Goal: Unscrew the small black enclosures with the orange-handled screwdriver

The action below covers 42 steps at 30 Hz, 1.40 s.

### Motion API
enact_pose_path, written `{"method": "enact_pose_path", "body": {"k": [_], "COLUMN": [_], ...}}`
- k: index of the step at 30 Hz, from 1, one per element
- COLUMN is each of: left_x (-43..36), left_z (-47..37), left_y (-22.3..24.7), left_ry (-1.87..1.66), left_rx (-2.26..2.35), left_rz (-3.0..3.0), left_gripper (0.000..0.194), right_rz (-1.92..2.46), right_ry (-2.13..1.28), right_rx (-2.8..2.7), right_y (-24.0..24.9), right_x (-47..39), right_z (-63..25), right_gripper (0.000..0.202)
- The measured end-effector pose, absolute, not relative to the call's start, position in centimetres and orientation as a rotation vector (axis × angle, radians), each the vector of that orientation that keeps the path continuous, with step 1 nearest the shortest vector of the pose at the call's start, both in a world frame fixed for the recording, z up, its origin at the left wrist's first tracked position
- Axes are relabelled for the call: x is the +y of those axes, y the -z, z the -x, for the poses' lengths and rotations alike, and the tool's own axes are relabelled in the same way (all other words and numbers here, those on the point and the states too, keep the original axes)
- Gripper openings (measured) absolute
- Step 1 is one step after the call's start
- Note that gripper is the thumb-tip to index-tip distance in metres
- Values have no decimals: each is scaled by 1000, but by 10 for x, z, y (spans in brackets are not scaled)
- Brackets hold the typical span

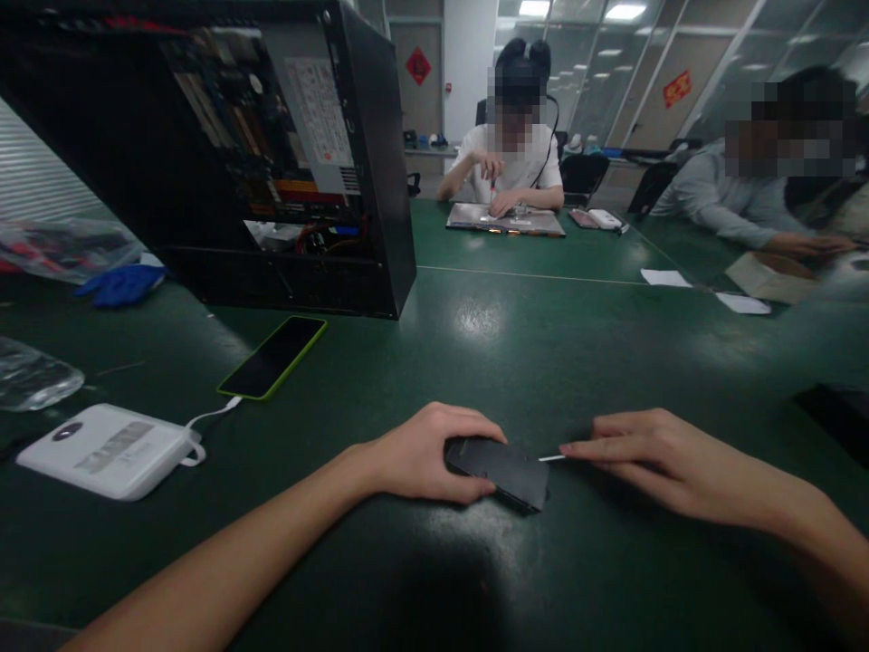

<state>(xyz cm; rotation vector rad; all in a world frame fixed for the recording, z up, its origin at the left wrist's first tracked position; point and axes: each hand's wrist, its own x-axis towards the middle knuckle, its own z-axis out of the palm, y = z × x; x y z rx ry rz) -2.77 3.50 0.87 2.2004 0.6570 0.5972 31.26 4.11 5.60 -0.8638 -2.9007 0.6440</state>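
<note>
A small black box-like object lies on the green table, below the middle of the head view. My left hand is wrapped round its left end, thumb on the near side and fingers on the far side. To the right, my right hand is closed, its fingertips pinching a thin, light-coloured rod. The rod's tip points left and meets or nearly meets the right end of the black object. What the far end of the rod looks like is hidden by my fingers.
An open black computer case stands at the back left. Nearer are a phone, a white power bank with a cable, a blue glove and a plastic bottle. Across the table, one person works on a flat panel; another sits right.
</note>
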Motion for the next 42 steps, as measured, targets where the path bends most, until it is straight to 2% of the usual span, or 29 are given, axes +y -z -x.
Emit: {"method": "enact_pose_path", "body": {"k": [22,34,38,42], "left_x": [30,31,34,37], "left_z": [24,25,30,31], "left_y": [-10,-9,-11,-11], "left_ry": [-557,-558,-511,-487], "left_rx": [610,635,721,769], "left_rz": [-2188,-2143,-2161,-2150], "left_gripper": [44,49,57,53], "right_rz": [799,752,787,790], "right_ry": [-580,-227,-197,-232], "right_rx": [-2885,-3009,-2965,-2929], "right_y": [-50,-42,-38,-33], "right_x": [41,28,30,29], "right_z": [-306,-288,-286,-281], "right_gripper": [44,47,47,48]}}
